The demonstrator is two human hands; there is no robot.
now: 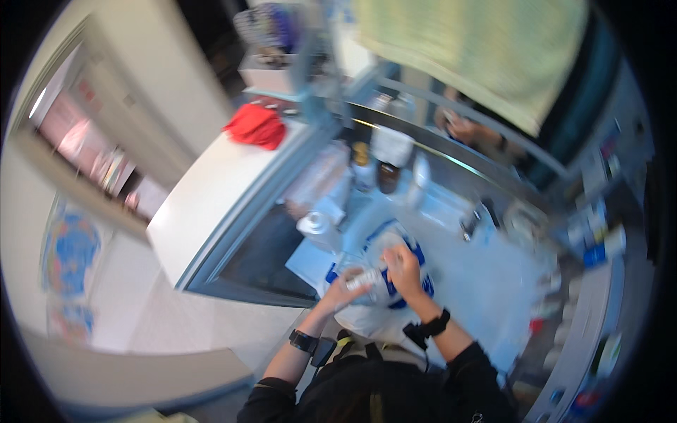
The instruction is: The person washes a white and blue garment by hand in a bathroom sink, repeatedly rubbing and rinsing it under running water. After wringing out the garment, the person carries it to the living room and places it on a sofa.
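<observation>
Both my hands are low over the near left side of a white washbasin, close together. Blurred in the picture, my left hand is closed round a small white container with faint marking on it. My right hand is just to its right, fingers curled in. What they hold, if anything, I cannot make out. Behind and beneath the hands is a crumpled white and blue plastic bag. A white bottle stands just left of the bag.
Beyond the bag stand a brown bottle and a white bottle with a yellowish top. A faucet rises at the back right. A red cloth lies on the white counter. Shelves with toiletries line the right; a yellowish towel hangs above.
</observation>
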